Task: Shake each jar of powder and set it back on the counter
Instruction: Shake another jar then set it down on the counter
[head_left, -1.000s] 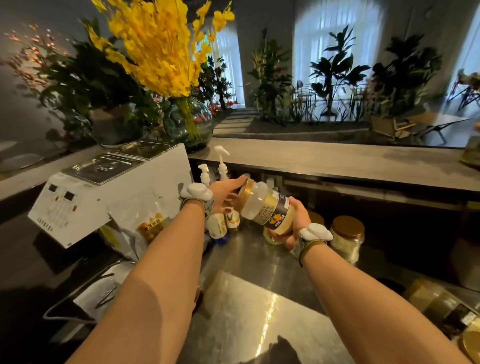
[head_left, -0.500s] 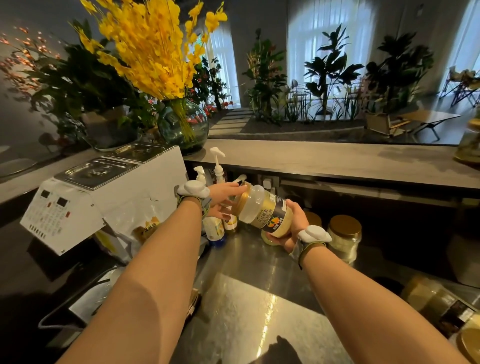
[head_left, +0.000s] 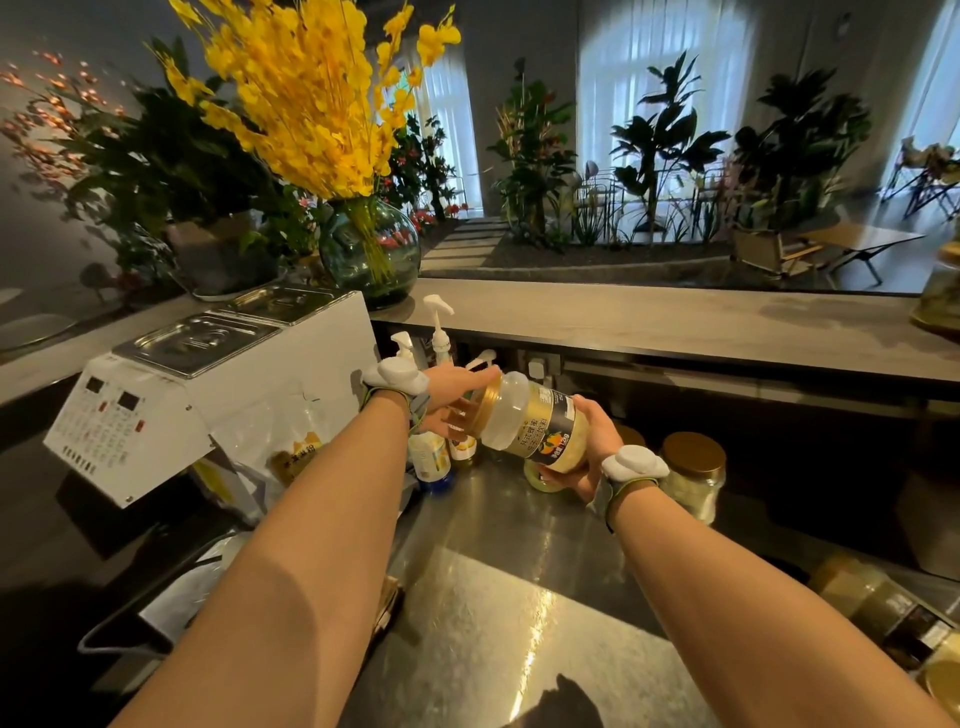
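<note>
Both hands hold one jar of powder (head_left: 530, 428) tipped almost onto its side above the steel table (head_left: 519, 597). The right hand (head_left: 587, 447) wraps around the jar's base and dark label from below and behind, with pale yellow powder gathered at that lower end. The left hand (head_left: 449, 400) cups the gold lid (head_left: 480, 410), fingers spread over its top and thumb side under it, so the jar is gripped at both ends and lifted clear of the table. Each wrist carries a white pad on a strap.

Just beyond the right hand, a second gold-lidded jar (head_left: 693, 480) stands upright on the table, and part of another lid shows between it and the held jar. Behind and under the left hand stand white pump bottles (head_left: 439, 332). Further to the left of the left hand sits a white machine (head_left: 171, 410) with two steel lids on top. Near the right forearm, lower down, more jars (head_left: 872, 608) lie at the table's edge, blurred.
</note>
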